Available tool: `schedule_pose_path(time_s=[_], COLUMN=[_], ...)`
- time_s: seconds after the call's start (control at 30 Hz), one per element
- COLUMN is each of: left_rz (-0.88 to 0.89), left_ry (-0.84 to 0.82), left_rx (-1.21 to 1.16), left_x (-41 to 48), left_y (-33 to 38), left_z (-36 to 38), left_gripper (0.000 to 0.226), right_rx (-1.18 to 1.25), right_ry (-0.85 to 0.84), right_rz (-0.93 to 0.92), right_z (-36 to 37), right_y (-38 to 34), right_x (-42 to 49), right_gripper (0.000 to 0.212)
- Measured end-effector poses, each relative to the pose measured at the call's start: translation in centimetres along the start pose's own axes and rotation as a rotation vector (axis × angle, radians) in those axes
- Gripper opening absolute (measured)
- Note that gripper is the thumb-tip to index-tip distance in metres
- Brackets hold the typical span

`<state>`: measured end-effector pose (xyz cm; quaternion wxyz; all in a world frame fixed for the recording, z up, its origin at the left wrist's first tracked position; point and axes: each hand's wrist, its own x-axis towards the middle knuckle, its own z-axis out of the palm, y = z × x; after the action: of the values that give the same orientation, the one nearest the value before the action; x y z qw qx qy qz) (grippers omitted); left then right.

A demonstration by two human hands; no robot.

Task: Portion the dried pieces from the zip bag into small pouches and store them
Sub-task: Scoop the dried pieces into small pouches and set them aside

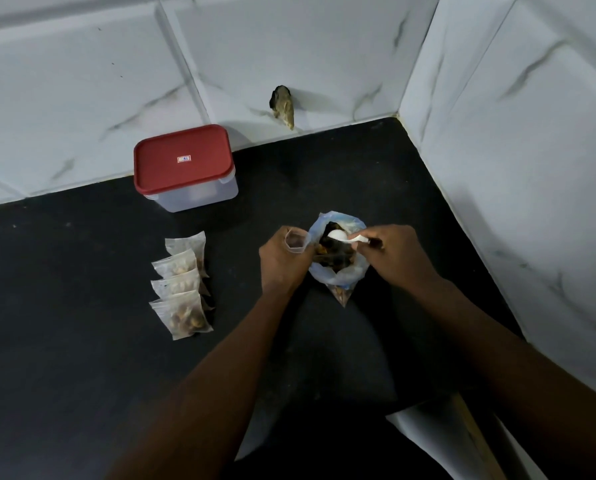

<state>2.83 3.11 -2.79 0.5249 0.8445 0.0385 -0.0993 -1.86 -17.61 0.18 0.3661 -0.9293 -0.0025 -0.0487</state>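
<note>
Scooping step: my right hand (392, 254) pinches the white spoon (338, 235), bowl inside the open zip bag (338, 276) on the table (82, 306); my left hand (282, 263) grips an empty pouch (295, 241), mouth open, just beside. Next I should lift a spoonful across without spilling.

Zip bag (338, 268) is stood on counter (64, 289), with spoon (345, 238) held in its mouth by right hand (393, 254). Open pouch (295, 241) is held by left hand (282, 263) at bag's left side. Filled pouches (182, 289) are overlapped further left, with lidded container (185, 168) set behind them, against the wall.
</note>
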Motion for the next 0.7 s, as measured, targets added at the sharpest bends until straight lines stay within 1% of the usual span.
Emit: schedule_pose_path(time_s=[0.07, 0.2, 0.37, 0.5, 0.57, 0.63, 0.7], left_rz=[-0.003, -0.023, -0.067, -0.089, -0.088, -0.099, -0.109], left_ry=[0.001, -0.026, -0.049, -0.057, -0.071, -0.077, -0.079], left_rx=[-0.004, -0.015, -0.025, -0.039, -0.044, -0.066, -0.089], left_x=[-0.1, 0.2, 0.4, 0.5, 0.5, 0.4, 0.3], left_y=[-0.2, -0.3, 0.0, 0.1, 0.1, 0.2, 0.2], left_z=[0.0, 0.0, -0.1, -0.2, -0.2, -0.2, -0.3], left_gripper=[0.018, 0.017, 0.018, 0.018, 0.02, 0.023, 0.025], right_rx=[0.018, -0.004, -0.117, -0.136, -0.072, -0.03, -0.046], right_ry=[0.042, 0.061, -0.01, -0.086, -0.054, 0.021, 0.055], right_rz=[-0.014, -0.015, -0.042, -0.004, 0.028, 0.034, 0.024], right_z=[0.1, 1.2, 2.3, 1.4, 0.6, 0.3, 0.6], right_y=[0.2, 0.1, -0.5, -0.1, 0.2, 0.2, 0.1], right_x=[-0.2, 0.0, -0.1, -0.2, -0.1, 0.1, 0.4], right_gripper=[0.017, 0.02, 0.017, 0.027, 0.03, 0.021, 0.019])
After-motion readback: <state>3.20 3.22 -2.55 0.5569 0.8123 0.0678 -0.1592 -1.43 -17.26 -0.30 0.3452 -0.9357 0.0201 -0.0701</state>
